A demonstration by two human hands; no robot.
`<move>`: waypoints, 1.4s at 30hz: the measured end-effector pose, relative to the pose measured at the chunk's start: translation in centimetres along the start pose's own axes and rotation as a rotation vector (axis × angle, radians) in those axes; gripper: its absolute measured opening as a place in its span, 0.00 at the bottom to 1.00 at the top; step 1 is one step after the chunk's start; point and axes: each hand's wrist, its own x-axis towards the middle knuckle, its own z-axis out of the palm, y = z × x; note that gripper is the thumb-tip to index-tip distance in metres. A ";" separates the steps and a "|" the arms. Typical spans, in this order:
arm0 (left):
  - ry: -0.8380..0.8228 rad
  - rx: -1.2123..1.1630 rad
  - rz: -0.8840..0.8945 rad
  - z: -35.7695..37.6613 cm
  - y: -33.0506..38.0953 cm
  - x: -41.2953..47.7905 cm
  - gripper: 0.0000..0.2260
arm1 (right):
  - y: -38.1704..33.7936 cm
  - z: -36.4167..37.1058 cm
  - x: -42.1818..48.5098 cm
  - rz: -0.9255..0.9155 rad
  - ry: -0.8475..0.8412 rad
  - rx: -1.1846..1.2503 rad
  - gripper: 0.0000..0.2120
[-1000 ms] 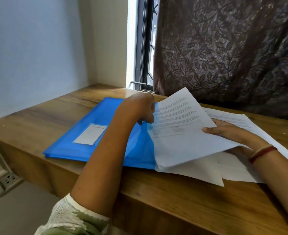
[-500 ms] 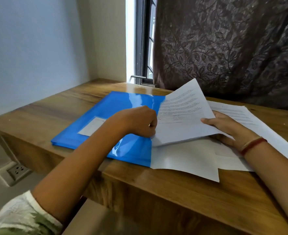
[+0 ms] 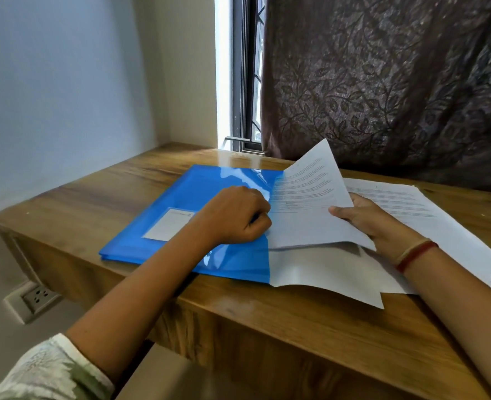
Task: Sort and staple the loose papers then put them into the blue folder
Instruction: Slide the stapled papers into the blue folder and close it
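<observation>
Here, right hand [image 3: 374,223] grips the lifted papers [image 3: 304,215] at 3 o'clock; left hand [image 3: 232,217], curled at their 9 o'clock edge (grip cannot be told), sits over the blue folder [image 3: 198,194] on the desk [image 3: 296,327].

Wooden desk [image 3: 296,327], dark leaf-patterned curtain [image 3: 382,82], window frame [image 3: 245,76], wall socket [image 3: 37,295], blue-white wall [image 3: 59,82]
</observation>
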 end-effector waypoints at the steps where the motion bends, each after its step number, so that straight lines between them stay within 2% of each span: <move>1: 0.016 0.008 0.003 0.2 0.2 0.1 0.19 | -0.2 0.5 -0.3 0.001 -0.008 0.023 0.11; 6: 0.055 0.052 0.027 1.3 1.3 0.4 0.17 | -0.7 3.7 -1.5 0.027 -0.074 0.094 0.15; 10: 0.079 0.115 0.047 1.6 1.9 0.1 0.15 | -1.4 6.8 -1.8 0.058 -0.161 0.166 0.11; 12: 0.081 0.127 0.040 1.8 1.9 -0.2 0.16 | -1.7 7.9 -1.5 0.035 -0.117 0.137 0.08; 14: 0.075 0.101 -0.001 1.9 2.0 -0.5 0.20 | -1.5 8.3 -0.9 0.004 -0.005 0.074 0.09; 16: 0.027 0.011 -0.038 1.9 2.2 -1.3 0.19 | -0.9 7.9 -0.5 -0.005 0.092 -0.019 0.16; 17: -0.027 -0.058 -0.048 1.9 2.3 -1.7 0.16 | -0.6 7.6 -0.4 -0.002 0.127 -0.062 0.15; 20: -0.255 -0.148 -0.101 2.1 3.1 -2.9 0.13 | 0.0 6.9 -0.5 0.027 0.173 -0.100 0.04; 22: -0.299 -0.157 -0.119 2.4 3.3 -3.3 0.14 | 0.0 6.9 -0.6 0.028 0.176 -0.112 0.04; 30: -0.134 -0.138 -0.101 2.0 3.8 -3.4 0.16 | -2.6 8.8 -1.3 0.043 -0.036 -0.220 0.10; 33: -0.083 -0.138 -0.110 1.9 3.7 -3.6 0.20 | -2.6 8.5 -2.4 0.066 -0.064 -0.127 0.14; 36: -0.033 -0.125 -0.117 1.8 3.7 -3.8 0.19 | -2.2 7.1 -3.4 0.140 -0.092 -0.028 0.11; 39: -0.004 -0.097 -0.114 1.8 3.8 -3.7 0.20 | -1.8 6.5 -3.9 0.218 -0.087 0.035 0.20; 42: 0.006 -0.108 -0.099 2.0 4.0 -3.6 0.19 | -2.0 7.6 -4.2 0.193 -0.104 0.064 0.21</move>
